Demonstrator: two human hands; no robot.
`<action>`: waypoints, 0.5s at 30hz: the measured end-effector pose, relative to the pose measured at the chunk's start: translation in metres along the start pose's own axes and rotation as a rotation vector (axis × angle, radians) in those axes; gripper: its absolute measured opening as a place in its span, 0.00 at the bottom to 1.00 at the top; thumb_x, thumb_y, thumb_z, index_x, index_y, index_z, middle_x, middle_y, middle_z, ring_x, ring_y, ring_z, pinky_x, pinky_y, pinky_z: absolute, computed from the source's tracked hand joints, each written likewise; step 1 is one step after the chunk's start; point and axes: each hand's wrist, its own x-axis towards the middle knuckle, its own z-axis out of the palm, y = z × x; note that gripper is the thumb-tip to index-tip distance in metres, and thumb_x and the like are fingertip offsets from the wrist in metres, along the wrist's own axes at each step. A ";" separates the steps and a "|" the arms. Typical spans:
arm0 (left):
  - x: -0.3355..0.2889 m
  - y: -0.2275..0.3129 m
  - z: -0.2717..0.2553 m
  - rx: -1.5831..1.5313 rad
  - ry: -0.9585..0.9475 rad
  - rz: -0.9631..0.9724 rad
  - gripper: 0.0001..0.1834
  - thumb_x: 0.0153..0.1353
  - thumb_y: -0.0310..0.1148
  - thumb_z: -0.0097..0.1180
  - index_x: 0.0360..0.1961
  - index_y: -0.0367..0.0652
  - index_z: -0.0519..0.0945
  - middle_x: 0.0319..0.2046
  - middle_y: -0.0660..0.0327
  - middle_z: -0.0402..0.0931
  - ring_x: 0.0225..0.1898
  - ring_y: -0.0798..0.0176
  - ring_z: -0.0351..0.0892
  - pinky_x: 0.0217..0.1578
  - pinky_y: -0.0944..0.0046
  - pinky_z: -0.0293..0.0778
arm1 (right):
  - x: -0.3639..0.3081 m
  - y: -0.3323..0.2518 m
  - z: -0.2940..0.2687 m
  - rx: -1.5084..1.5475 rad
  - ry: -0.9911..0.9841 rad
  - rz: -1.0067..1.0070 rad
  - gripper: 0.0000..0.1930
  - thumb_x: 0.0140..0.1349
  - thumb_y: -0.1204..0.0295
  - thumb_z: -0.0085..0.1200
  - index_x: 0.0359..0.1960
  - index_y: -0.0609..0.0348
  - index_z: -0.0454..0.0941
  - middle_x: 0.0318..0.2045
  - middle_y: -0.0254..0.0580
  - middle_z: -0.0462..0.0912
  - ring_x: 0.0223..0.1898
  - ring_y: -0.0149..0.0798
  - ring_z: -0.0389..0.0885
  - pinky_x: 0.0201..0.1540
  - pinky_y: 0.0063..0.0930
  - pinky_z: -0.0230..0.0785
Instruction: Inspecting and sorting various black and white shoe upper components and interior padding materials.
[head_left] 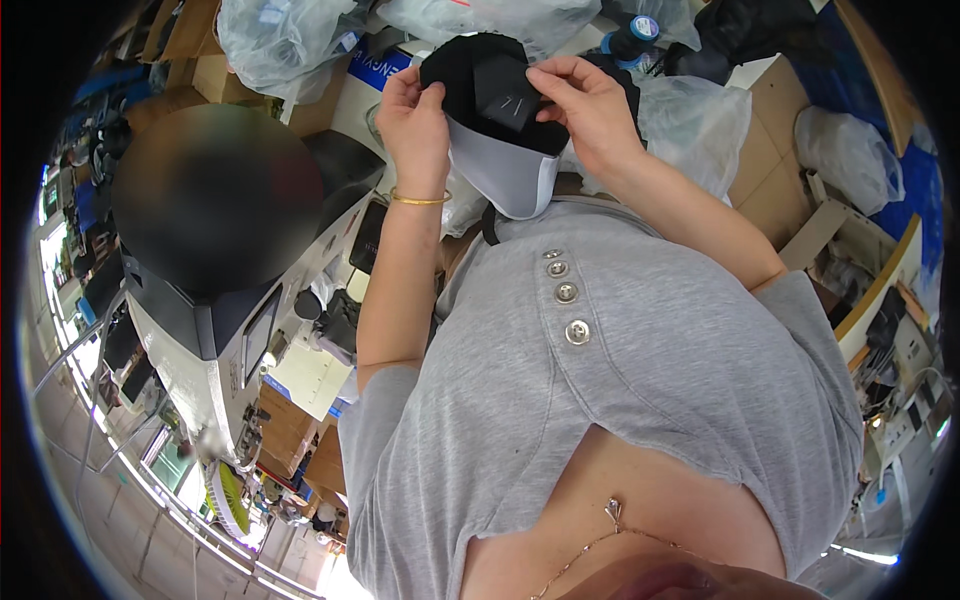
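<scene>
In front of my waist I hold a cap with a black crown (453,78) and a light grey brim (505,168) that points toward me. My left hand (415,125) is closed on the left edge of the crown, thumb against fingers. A dark panel with small light marks (502,90) lies across the crown's middle; whether it is part of the cap or a loose piece, I cannot tell. My right hand (588,108) pinches the cap at the right, thumb and forefinger beside that panel. Its other fingers are bent and partly hidden.
To my left stands a white machine (185,355), with a blurred dark round shape (218,195) above it. Clear plastic bags (290,45) lie beyond and beside the cap. A dark bottle with a blue cap (643,28) and a cardboard box (775,140) are at the far right.
</scene>
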 end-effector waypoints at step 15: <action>0.017 0.071 -0.015 0.590 -0.338 0.431 0.29 0.44 0.20 0.58 0.52 0.36 0.74 0.50 0.54 0.73 0.50 0.58 0.74 0.53 0.64 0.68 | 0.023 0.006 0.025 -0.057 -0.147 -0.188 0.07 0.61 0.75 0.56 0.37 0.68 0.75 0.32 0.42 0.81 0.33 0.30 0.80 0.36 0.24 0.79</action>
